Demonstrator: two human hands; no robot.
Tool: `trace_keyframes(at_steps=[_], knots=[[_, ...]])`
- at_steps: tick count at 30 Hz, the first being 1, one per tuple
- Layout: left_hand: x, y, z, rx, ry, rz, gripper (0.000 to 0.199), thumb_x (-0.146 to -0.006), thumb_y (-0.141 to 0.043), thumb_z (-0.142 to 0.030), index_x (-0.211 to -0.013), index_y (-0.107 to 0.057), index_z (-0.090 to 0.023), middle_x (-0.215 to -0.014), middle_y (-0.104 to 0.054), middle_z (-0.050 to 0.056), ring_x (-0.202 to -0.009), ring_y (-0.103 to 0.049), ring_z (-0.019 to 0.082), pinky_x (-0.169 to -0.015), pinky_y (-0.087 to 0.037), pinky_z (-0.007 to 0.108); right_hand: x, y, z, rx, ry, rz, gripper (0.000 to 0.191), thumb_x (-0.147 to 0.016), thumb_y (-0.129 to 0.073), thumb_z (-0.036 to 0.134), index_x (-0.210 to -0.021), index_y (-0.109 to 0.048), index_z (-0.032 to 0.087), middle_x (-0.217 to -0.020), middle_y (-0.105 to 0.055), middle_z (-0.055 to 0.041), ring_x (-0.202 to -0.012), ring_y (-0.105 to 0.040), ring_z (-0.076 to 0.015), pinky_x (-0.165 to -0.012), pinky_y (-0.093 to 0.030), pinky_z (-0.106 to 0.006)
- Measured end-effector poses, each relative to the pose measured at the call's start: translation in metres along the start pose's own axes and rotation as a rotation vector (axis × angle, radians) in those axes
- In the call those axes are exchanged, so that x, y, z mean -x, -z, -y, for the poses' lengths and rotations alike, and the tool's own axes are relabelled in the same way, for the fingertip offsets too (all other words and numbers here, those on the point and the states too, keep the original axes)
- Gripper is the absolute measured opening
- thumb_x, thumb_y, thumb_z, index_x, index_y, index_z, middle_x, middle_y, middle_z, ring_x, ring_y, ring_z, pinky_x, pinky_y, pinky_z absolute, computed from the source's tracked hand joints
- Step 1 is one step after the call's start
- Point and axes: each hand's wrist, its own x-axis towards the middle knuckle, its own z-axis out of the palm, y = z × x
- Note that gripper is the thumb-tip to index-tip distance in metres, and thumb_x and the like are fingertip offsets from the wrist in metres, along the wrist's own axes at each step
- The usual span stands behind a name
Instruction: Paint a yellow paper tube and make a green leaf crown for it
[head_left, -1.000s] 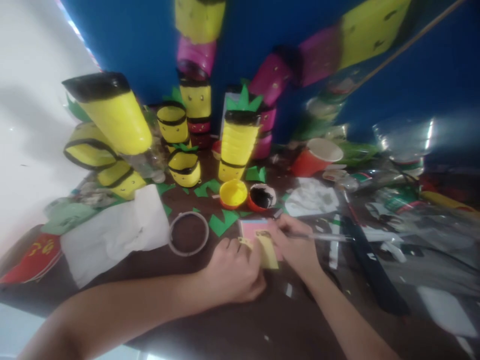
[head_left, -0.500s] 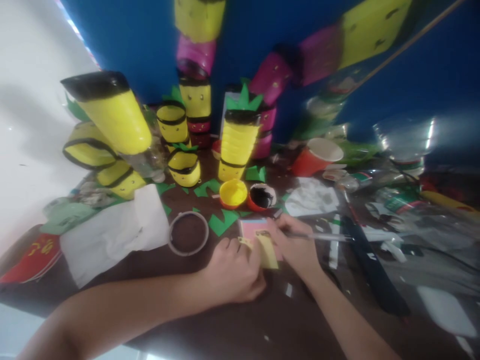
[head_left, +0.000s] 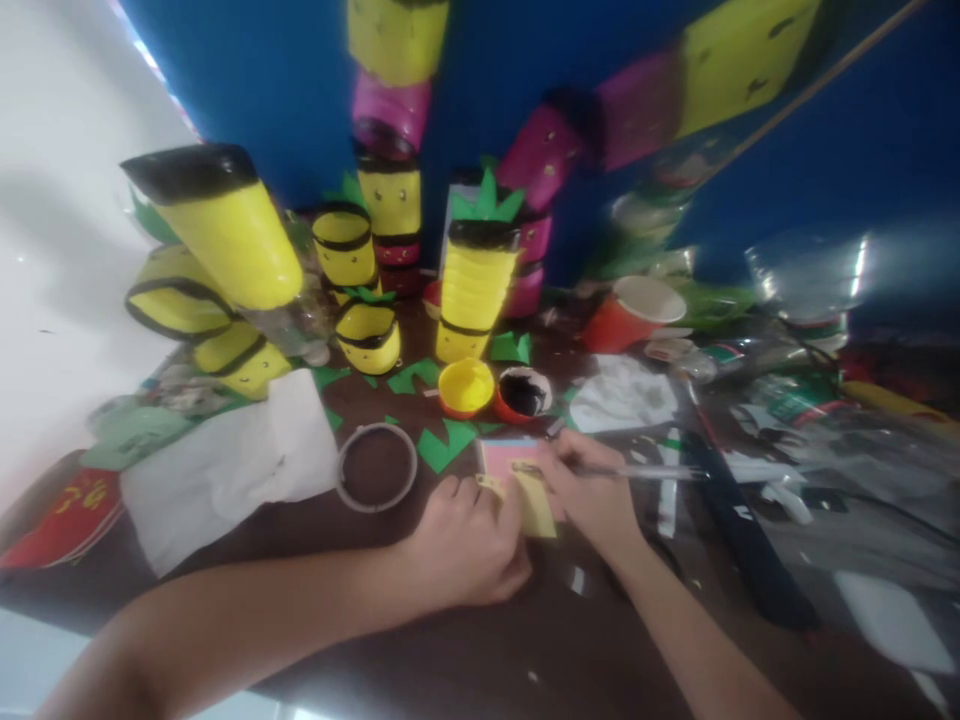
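Observation:
My left hand (head_left: 476,540) is closed, its thumb and fingers curled over the left part of a yellow paper piece (head_left: 538,508). That paper lies over a stack of pink and blue-edged paper (head_left: 506,458) on the table, and dark marks show along its upper edge. My right hand (head_left: 596,490) is closed around a thin, clear-shafted pen-like tool (head_left: 660,472), whose shaft sticks out to the right. Its working tip is hidden behind my fingers, close to the yellow paper. Just beyond the hands stand a cup of yellow paint (head_left: 466,385) and a cup of black paint (head_left: 525,395).
A clear round lid or ring (head_left: 377,468) lies left of my hands, beside white paper (head_left: 247,465). Green paper scraps (head_left: 444,445) are strewn ahead. Yellow painted bottle figures (head_left: 480,285) stand behind. To the right are a black strap-like item (head_left: 750,540) and plastic bottles (head_left: 814,400).
Both hands stay almost in place. The outer end of the pen-like tool has tipped very slightly.

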Motion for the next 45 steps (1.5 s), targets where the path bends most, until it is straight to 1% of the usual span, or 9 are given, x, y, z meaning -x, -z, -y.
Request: trace_keyframes(at_steps=[7,20,27,31,37,39,41,43,45], knots=[[-0.001,-0.001,0.0,0.004,0.001,0.013,0.046,-0.074,-0.044,-0.033,-0.111,-0.056,-0.008,-0.066,-0.061,0.007,-0.059,-0.056,0.021,-0.052,-0.037,0.033,-0.004,0.003,0.003,-0.046,-0.068,-0.103,0.034,-0.074,-0.052,0.025,-0.045,-0.036,0.019,-0.039,-0.038,0.0061,-0.04,-0.035,-0.0075,-0.041,-0.027,-0.019],[0.0,-0.001,0.0,0.001,-0.003,0.003,0.046,-0.074,-0.044,-0.033,-0.11,-0.056,-0.008,-0.066,-0.061,0.007,-0.059,-0.056,0.022,-0.052,-0.038,0.034,-0.003,0.002,0.005,-0.013,-0.067,-0.033,0.032,-0.073,-0.052,0.025,-0.045,-0.037,0.019,-0.037,-0.041,0.0061,-0.038,-0.037,-0.0077,-0.041,-0.031,-0.02],[0.0,-0.001,0.0,0.006,0.0,0.011,0.046,-0.074,-0.045,-0.033,-0.111,-0.056,-0.008,-0.066,-0.061,0.007,-0.059,-0.056,0.022,-0.052,-0.037,0.034,-0.004,0.002,0.001,-0.031,-0.048,-0.036,0.033,-0.074,-0.052,0.026,-0.045,-0.038,0.019,-0.037,-0.041,0.006,-0.038,-0.037,-0.0079,-0.041,-0.031,-0.02],[0.0,-0.001,0.0,0.004,-0.003,0.035,0.046,-0.075,-0.044,-0.034,-0.112,-0.055,-0.008,-0.066,-0.06,0.007,-0.06,-0.056,0.022,-0.053,-0.038,0.034,-0.003,0.001,0.0,-0.04,-0.072,-0.034,0.034,-0.075,-0.053,0.027,-0.046,-0.037,0.02,-0.036,-0.04,0.0068,-0.037,-0.037,-0.0078,-0.042,-0.032,-0.02],[0.0,0.001,0.0,0.011,0.002,0.044,0.047,-0.074,-0.045,-0.034,-0.113,-0.054,-0.008,-0.067,-0.061,0.007,-0.06,-0.056,0.022,-0.053,-0.038,0.034,-0.003,0.002,0.002,-0.053,-0.089,-0.021,0.034,-0.073,-0.053,0.024,-0.044,-0.035,0.02,-0.037,-0.039,0.0069,-0.038,-0.036,-0.0077,-0.042,-0.031,-0.021],[0.0,0.001,0.0,0.014,0.005,0.048,0.047,-0.074,-0.045,-0.034,-0.113,-0.055,-0.008,-0.067,-0.061,0.007,-0.06,-0.056,0.022,-0.053,-0.038,0.034,-0.003,0.004,0.003,-0.069,-0.083,-0.043,0.036,-0.073,-0.055,0.026,-0.044,-0.035,0.02,-0.038,-0.04,0.0065,-0.039,-0.037,-0.0076,-0.042,-0.031,-0.021],[0.0,0.001,0.0,0.02,0.008,0.045,0.047,-0.075,-0.045,-0.035,-0.112,-0.055,-0.009,-0.067,-0.061,0.007,-0.061,-0.056,0.022,-0.054,-0.038,0.035,-0.003,0.006,0.005,-0.104,-0.081,-0.112,0.036,-0.075,-0.056,0.031,-0.045,-0.038,0.019,-0.04,-0.043,0.0055,-0.04,-0.038,-0.0078,-0.042,-0.032,-0.021],[0.0,0.001,0.0,0.024,0.007,0.042,0.047,-0.074,-0.045,-0.035,-0.112,-0.054,-0.009,-0.068,-0.061,0.007,-0.062,-0.056,0.022,-0.054,-0.038,0.034,-0.002,0.01,0.005,-0.174,-0.084,-0.199,0.034,-0.078,-0.054,0.037,-0.051,-0.043,0.02,-0.043,-0.047,0.0045,-0.04,-0.041,-0.0084,-0.042,-0.033,-0.021],[0.0,0.001,0.001,0.02,0.002,0.036,0.047,-0.074,-0.046,-0.035,-0.111,-0.055,-0.009,-0.068,-0.061,0.007,-0.062,-0.056,0.022,-0.054,-0.038,0.034,-0.001,0.013,0.003,-0.286,-0.091,-0.251,0.031,-0.08,-0.05,0.044,-0.061,-0.047,0.02,-0.043,-0.049,0.0041,-0.038,-0.042,-0.0093,-0.039,-0.033,-0.021]])
